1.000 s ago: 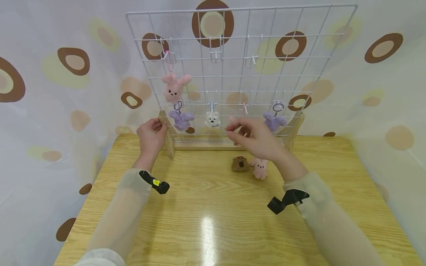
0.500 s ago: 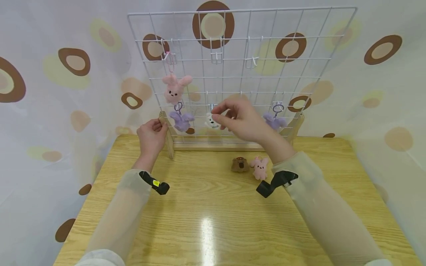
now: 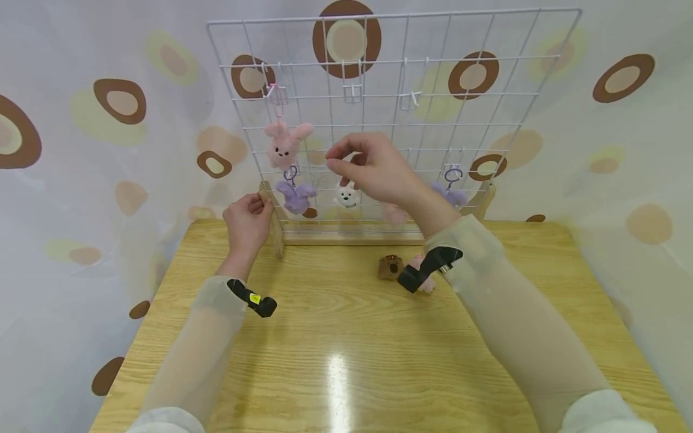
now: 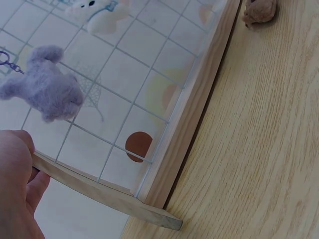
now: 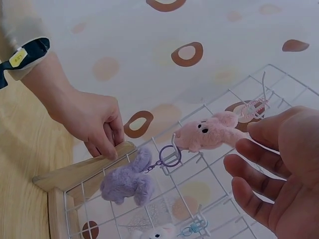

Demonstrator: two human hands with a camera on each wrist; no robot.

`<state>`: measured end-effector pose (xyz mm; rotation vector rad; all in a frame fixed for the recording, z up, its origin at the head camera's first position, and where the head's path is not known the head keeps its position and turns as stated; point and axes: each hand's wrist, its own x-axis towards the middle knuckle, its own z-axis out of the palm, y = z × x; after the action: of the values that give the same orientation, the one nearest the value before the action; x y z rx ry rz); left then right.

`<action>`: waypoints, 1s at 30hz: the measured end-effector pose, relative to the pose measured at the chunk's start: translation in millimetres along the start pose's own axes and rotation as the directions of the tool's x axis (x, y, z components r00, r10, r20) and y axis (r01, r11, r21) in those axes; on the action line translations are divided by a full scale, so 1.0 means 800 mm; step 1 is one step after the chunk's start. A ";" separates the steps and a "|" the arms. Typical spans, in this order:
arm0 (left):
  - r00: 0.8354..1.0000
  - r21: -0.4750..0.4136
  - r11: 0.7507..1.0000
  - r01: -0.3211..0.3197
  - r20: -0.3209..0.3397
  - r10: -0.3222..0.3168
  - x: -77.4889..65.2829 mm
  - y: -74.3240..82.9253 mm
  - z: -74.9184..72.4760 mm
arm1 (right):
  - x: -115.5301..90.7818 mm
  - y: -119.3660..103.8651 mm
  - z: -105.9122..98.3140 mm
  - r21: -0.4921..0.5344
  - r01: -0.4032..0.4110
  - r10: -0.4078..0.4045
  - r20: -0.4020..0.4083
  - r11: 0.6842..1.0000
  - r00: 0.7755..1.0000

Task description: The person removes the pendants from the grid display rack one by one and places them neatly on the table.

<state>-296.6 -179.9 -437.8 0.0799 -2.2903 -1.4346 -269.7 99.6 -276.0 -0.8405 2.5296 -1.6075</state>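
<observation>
My left hand (image 3: 247, 221) pinches the top of the wooden side post (image 3: 274, 224) of a white wire grid rack (image 3: 379, 125). In front of the grid my right hand (image 3: 375, 167) hovers with relaxed, slightly bent fingers and nothing between them. Just below those fingers hangs a white bear keychain (image 3: 347, 196). In the right wrist view, a pink bunny keychain (image 5: 207, 133) is close to the fingertips, and a purple plush keychain (image 5: 127, 180) hangs nearer the post. Partly behind my right wrist are another pink plush (image 3: 394, 213) and another purple one (image 3: 455, 196).
On the wooden table (image 3: 325, 325) lie a brown bear plush (image 3: 389, 268) and a pink bunny plush (image 3: 428, 285), the latter partly covered by my right wrist's camera. Bare hooks (image 3: 353, 93) stick out of the grid's upper row. A spotted cloth (image 3: 130, 198) stands behind.
My right hand has moved left and up, from near the right-hand pink plush, past the white bear, to above it. The left hand has stayed on the post.
</observation>
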 end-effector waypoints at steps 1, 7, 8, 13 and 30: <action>1.000 -0.003 1.000 0.004 0.000 -0.004 0.000 0.000 0.000 | 0.003 -0.002 0.000 0.013 -0.003 0.003 -0.003 1.000 1.000; 0.999 -0.025 1.000 0.010 0.034 -0.009 0.000 0.002 0.006 | 0.020 -0.012 -0.001 0.033 -0.026 0.027 -0.048 0.999 0.998; 0.999 -0.024 1.000 0.008 0.032 -0.007 0.000 0.002 0.006 | 0.023 -0.013 0.000 0.028 -0.026 0.027 -0.053 0.999 0.998; 1.000 -0.002 1.000 0.005 0.008 -0.005 0.000 0.002 0.002 | 0.044 -0.023 0.009 0.044 -0.021 0.024 -0.062 0.999 0.998; 1.000 0.017 1.000 -0.003 0.024 0.003 0.000 -0.001 -0.004 | 0.086 -0.047 0.043 0.047 -0.085 0.091 -0.158 0.995 0.983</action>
<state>-295.3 -183.1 -436.9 0.0653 -2.3210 -1.4217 -302.0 27.6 -242.5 -0.6097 2.5872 -1.7582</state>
